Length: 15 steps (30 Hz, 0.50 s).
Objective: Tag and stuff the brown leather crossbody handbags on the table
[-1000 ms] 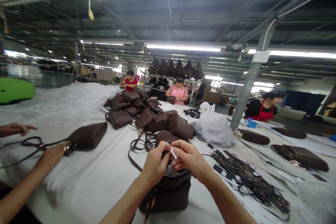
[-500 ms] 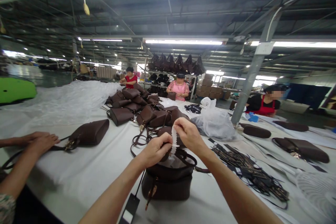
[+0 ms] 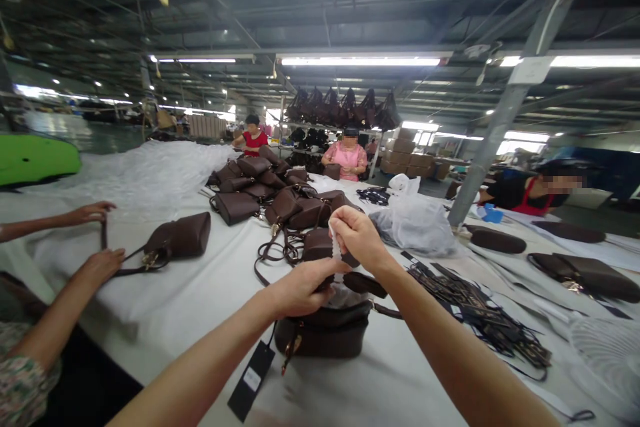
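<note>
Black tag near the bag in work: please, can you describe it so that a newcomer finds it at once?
On the pale table, find the brown bag just below the wearer's left hand. At its left is the black tag, on a thin cord. It lies apart from the tangled pile at right and bears a white label.

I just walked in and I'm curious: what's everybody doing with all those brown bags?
The right hand pinches a thin white strip above a brown bag on the white table. The left hand is by the strip's lower end; its grip is hard to make out. A black tag is beside that bag. Off to the left, a co-worker's hands hold the strap of another bag. More bags lie in a pile.
</note>
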Tool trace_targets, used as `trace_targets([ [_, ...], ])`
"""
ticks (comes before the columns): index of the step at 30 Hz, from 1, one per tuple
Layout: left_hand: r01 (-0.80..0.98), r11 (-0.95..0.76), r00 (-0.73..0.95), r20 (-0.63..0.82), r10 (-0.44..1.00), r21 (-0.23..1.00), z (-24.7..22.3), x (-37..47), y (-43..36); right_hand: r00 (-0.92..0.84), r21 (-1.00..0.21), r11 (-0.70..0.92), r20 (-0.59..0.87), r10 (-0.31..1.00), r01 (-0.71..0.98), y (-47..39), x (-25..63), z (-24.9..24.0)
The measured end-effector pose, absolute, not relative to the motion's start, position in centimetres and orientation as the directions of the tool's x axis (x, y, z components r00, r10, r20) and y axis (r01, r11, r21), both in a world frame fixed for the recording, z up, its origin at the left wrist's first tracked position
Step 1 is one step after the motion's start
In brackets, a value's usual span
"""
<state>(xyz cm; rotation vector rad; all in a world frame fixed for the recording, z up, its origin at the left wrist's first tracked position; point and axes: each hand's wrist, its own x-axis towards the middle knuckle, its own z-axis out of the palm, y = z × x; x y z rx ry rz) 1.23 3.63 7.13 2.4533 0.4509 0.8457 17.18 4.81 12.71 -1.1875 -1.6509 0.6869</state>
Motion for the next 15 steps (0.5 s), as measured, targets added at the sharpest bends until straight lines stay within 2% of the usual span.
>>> trace_targets([
  [2,0.164,-0.812,0.781,0.428,0.454,0.560,7.6,0.7,4.4,-0.051,-0.837,0.391,0.404,0.913,0.383,4.1,17.7,12.8],
  [4,0.165,-0.787,0.796,0.390,0.462,0.595,8.0,0.0,5.2,-0.051,-0.765,0.422,0.457,0.888,0.487,3.0,18.3,13.0],
  [5,0.155,-0.770,0.798,0.381,0.467,0.619,8.2,-0.2,5.5,-0.076,-0.690,0.429,0.480,0.874,0.582,2.3,18.6,13.2],
  [7,0.134,-0.740,0.791,0.379,0.480,0.659,8.5,-0.5,6.0,-0.178,-0.449,0.414,0.479,0.860,0.792,0.7,18.9,13.3],
  [9,0.137,-0.729,0.790,0.370,0.489,0.670,8.6,-0.5,6.3,-0.264,-0.190,0.354,0.381,0.886,0.916,-0.5,18.6,13.0],
  [11,0.170,-0.732,0.800,0.341,0.494,0.660,8.8,-0.6,6.4,-0.282,-0.042,0.301,0.253,0.926,0.953,-1.0,18.2,12.3],
  [13,0.217,-0.742,0.795,0.326,0.511,0.634,9.0,-0.8,6.1,-0.300,-0.017,0.307,0.173,0.938,0.952,-0.7,18.0,11.7],
  [15,0.286,-0.767,0.726,0.392,0.565,0.575,9.3,-1.3,5.1,-0.358,-0.052,0.367,0.136,0.924,0.929,0.1,18.2,11.4],
])
